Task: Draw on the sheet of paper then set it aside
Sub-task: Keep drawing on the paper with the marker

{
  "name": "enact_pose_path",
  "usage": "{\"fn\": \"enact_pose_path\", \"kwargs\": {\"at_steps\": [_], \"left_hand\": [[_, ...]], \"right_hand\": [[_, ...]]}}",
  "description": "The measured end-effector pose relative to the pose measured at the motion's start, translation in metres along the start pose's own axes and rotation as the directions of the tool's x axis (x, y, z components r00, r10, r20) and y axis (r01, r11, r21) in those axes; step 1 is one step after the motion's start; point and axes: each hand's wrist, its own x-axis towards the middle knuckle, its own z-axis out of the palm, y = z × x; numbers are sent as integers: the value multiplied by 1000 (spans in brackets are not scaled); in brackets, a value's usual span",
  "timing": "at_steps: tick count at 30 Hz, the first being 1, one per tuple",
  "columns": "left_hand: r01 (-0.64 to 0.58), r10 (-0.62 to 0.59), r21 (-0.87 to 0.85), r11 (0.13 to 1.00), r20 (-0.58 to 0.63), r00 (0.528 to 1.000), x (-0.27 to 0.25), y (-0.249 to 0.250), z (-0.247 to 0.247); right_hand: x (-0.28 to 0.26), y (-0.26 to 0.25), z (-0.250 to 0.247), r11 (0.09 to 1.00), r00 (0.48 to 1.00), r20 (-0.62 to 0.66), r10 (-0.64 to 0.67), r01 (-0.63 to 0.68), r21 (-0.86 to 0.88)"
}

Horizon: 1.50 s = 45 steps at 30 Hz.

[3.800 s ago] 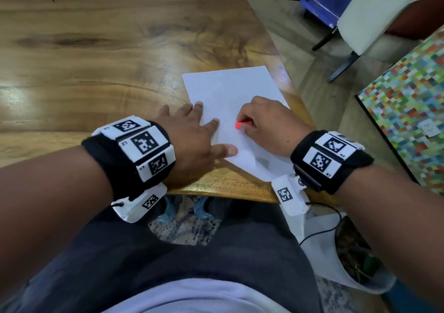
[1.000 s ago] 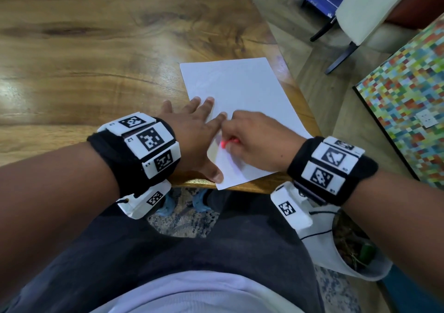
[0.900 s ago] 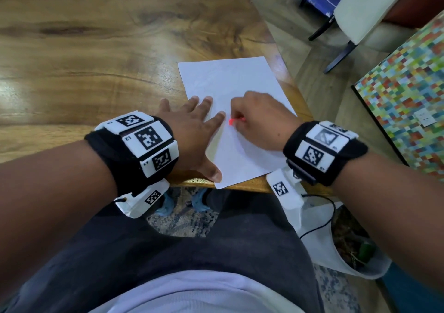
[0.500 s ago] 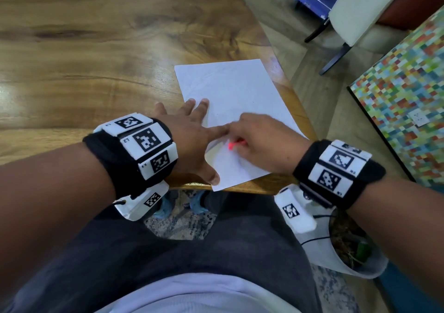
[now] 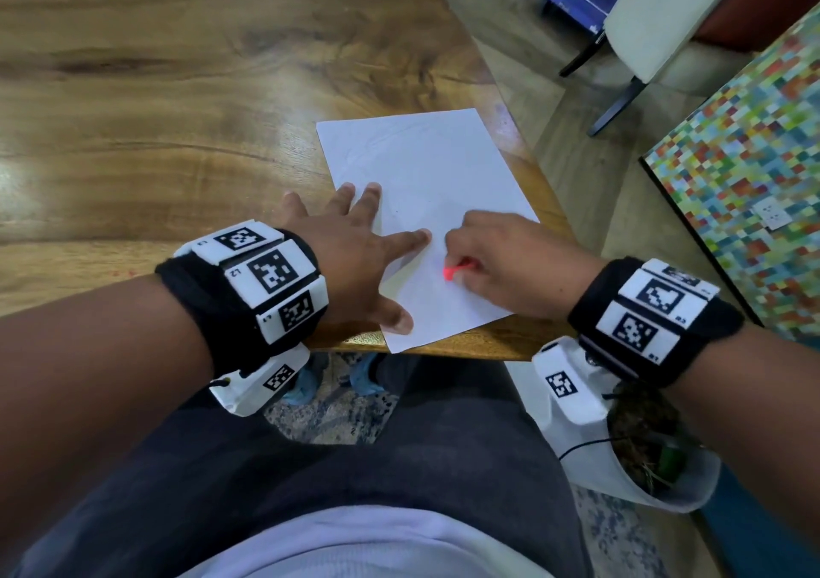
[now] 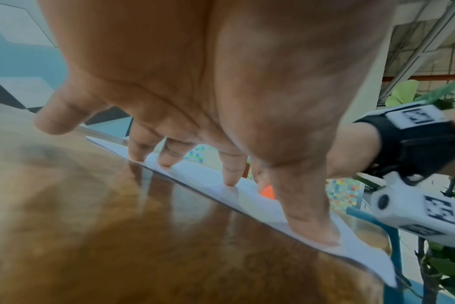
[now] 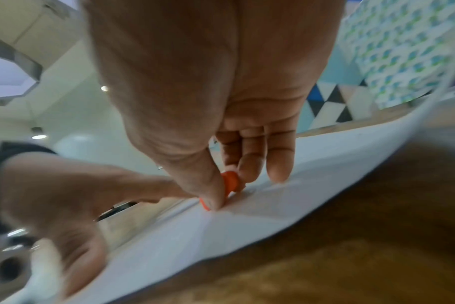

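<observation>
A white sheet of paper [image 5: 426,169] lies near the table's right front corner, its near corner sticking out past the front edge. My left hand [image 5: 355,253] lies flat with spread straight fingers, pressing the sheet's left part; its fingertips [image 6: 230,181] touch the paper [image 6: 247,197]. My right hand [image 5: 501,258] pinches a short orange-red crayon [image 5: 457,269] between thumb and fingers, its tip down on the sheet. In the right wrist view the crayon [image 7: 230,185] sits behind the thumb on the paper [image 7: 273,205]. Only faint marks show on the sheet.
The wooden table [image 5: 177,111] stretches away to the left and back. Its right edge runs just beside the paper. On the floor to the right stand a colourful mosaic panel [image 5: 745,169], a chair [image 5: 656,36] and a potted plant in white wrapping [image 5: 643,449].
The right hand has swept the crayon back and forth over the sheet's near half and now sits a little nearer the front edge. The left hand has kept pressing the paper.
</observation>
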Motion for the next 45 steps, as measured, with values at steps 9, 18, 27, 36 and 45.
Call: {"fn": "enact_pose_path", "kwargs": {"at_steps": [9,18,27,36,45], "left_hand": [[1,-4,55,998,44,999,2,9,-11],[-25,9,126,992,124,992,11,20,-26],[-34,16,158,987,115,993,11,22,-28],[-26,6,175,984,114,993,11,23,-29],[-28,15,181,983,73,997,10,16,-22]], "right_hand": [[-16,-14,8,990,988,66,-137,137,-8],[-22,13,0,1000,1000,7,11,-11,-25],[-20,29,-4,996,996,-52,75,-77,-35],[-24,14,2,1000,1000,24,-10,10,12],[-16,-12,11,993,993,41,-112,110,37]]}}
